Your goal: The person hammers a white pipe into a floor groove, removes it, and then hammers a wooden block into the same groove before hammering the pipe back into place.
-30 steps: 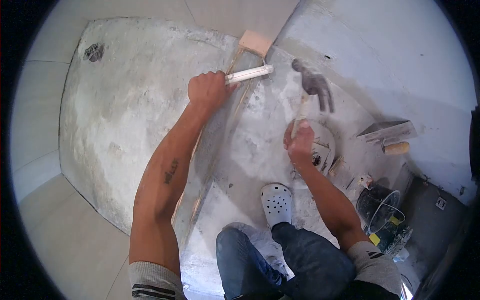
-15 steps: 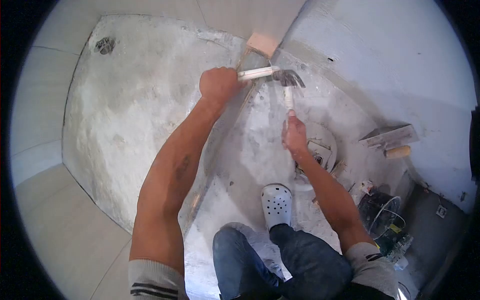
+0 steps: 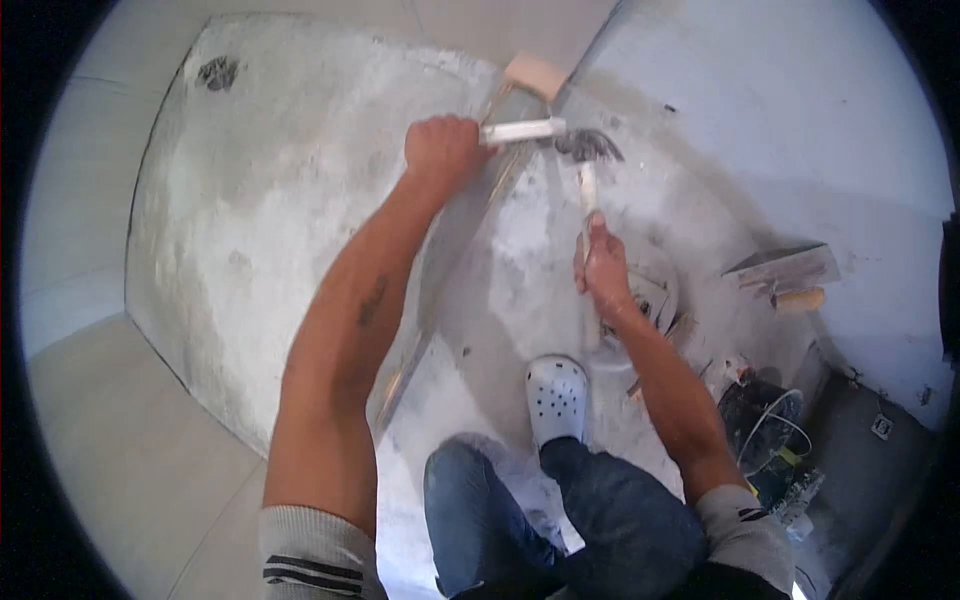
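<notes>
My left hand (image 3: 441, 152) is closed round one end of a white bar-like piece (image 3: 524, 130), which points to the right above the raised floor edge. In my right hand (image 3: 603, 262) is a hammer (image 3: 588, 148) with a dark claw head and a pale handle. The hammer head is at the free end of the white piece; whether they touch I cannot tell. Just beyond, a peach-coloured block (image 3: 537, 75) lies by the wall corner.
A trowel (image 3: 785, 268) with a wooden handle leans at the right wall. Nearer are a round lid-like object (image 3: 655, 295) with debris and a dark bucket (image 3: 765, 425). A drain hole (image 3: 217, 73) is at upper left. A white clog (image 3: 556, 400) stands below my hands.
Both hands, the white piece and the hammer appear slightly farther right in view. The whole view has also shifted a little.
</notes>
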Tool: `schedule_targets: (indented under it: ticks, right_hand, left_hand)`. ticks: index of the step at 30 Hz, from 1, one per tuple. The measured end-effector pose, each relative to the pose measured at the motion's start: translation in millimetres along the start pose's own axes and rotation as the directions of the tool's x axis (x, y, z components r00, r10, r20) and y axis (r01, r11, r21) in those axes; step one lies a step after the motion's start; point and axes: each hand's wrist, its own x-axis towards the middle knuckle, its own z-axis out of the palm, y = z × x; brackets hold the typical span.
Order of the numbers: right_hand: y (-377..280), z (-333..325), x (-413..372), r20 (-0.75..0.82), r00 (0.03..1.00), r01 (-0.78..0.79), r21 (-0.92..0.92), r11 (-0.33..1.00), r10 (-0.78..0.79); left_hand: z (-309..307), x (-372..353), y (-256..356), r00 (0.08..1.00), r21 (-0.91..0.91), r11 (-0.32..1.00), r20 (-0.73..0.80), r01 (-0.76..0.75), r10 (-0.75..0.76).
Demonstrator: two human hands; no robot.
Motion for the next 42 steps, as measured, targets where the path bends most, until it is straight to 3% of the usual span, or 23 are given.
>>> schedule_targets:
  ticks: [4,10,12,13,15,19,21,24,27,29,33,35,36,42]
  right_hand:
    - [11.5,7.0,-12.0,0.026,0.999,-0.027,0.182,0.983,0.022]
    - [-9.3,12.6,-21.7,-0.129,0.974,0.221,0.365,0.904,-0.186]
    - [-2.9,21.1,-15.5,-0.207,0.949,0.312,0.539,0.782,-0.236]
    - [8.7,21.1,-4.0,-0.206,0.950,0.310,0.538,0.784,-0.235]
    - [30.7,20.9,26.4,-0.005,0.999,-0.047,0.202,0.978,0.049]
    - [5.8,11.1,17.9,0.022,0.996,0.083,0.169,0.982,-0.088]
    - [16.0,16.3,-4.2,-0.008,1.000,-0.010,0.213,0.977,0.012]
    - [22.6,16.8,-12.3,0.030,0.999,-0.032,0.315,0.949,0.024]
    - [21.9,11.4,-21.3,-0.031,0.994,-0.080,0.427,0.901,0.102]
    - [21.9,8.2,-21.7,-0.055,0.996,-0.049,0.391,0.919,0.077]
    - [25.1,0.9,-19.9,-0.074,0.996,-0.025,0.346,0.938,0.053]
    - [34.4,-0.3,-22.3,-0.087,0.996,0.048,0.279,0.959,-0.025]
    - [40.2,-1.6,-25.1,-0.094,0.991,0.112,0.205,0.972,-0.094]
    - [39.6,5.2,-27.9,-0.053,0.998,0.041,0.295,0.955,-0.027]
  left_hand:
    - [-1.5,4.6,7.7,0.997,-0.080,0.995,-0.047,0.051,-0.055]
    - [-6.9,10.0,3.6,0.996,-0.034,0.999,-0.090,0.024,-0.027]
    - [-6.5,9.7,6.0,0.995,0.000,1.000,-0.100,0.029,-0.029]
    - [-1.3,9.0,8.0,0.990,0.000,0.999,-0.135,0.037,-0.037]
    - [-5.4,11.0,11.5,0.981,0.005,0.999,-0.187,0.046,-0.044]
    - [-5.6,1.3,20.5,0.987,-0.057,0.996,-0.143,0.070,-0.077]
    - [5.8,-9.2,29.4,0.992,-0.102,0.990,-0.070,0.099,-0.106]
    - [-6.7,-5.7,24.0,0.991,-0.210,0.968,0.037,0.136,-0.132]
    - [-9.9,2.1,12.3,0.990,-0.297,0.947,0.109,0.120,-0.091]
    - [-9.9,9.8,-2.1,0.979,-0.386,0.915,0.201,0.115,-0.038]
    - [-3.3,8.6,-4.8,0.978,-0.319,0.943,0.208,0.098,-0.032]
    - [-3.7,-2.3,-1.8,1.000,-0.076,0.997,0.006,-0.014,0.014]
    - [-3.6,-8.0,-2.3,1.000,-0.075,0.997,0.010,-0.015,0.015]
    - [-19.4,-12.0,-31.9,0.997,-0.046,0.996,-0.016,0.076,-0.077]
